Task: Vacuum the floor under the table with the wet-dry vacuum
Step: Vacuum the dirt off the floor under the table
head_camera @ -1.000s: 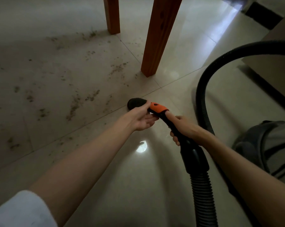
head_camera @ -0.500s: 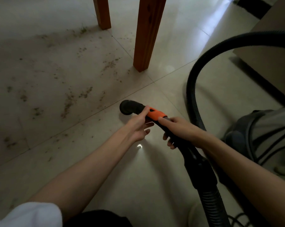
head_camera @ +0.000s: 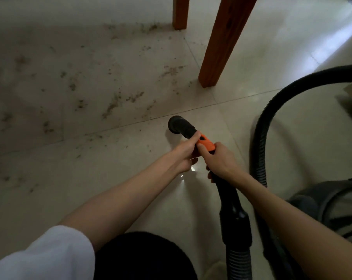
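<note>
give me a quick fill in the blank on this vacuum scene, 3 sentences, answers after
1. The slider on the black vacuum handle is coloured ____.
2. The right hand grips the handle, and the left hand holds it nearer the ____.
3. Dirt is scattered on the floor tiles left of the wooden table ____.

Answers: orange; nozzle; leg

Tiled floor [head_camera: 252, 122]; scattered dirt [head_camera: 112, 106].
</note>
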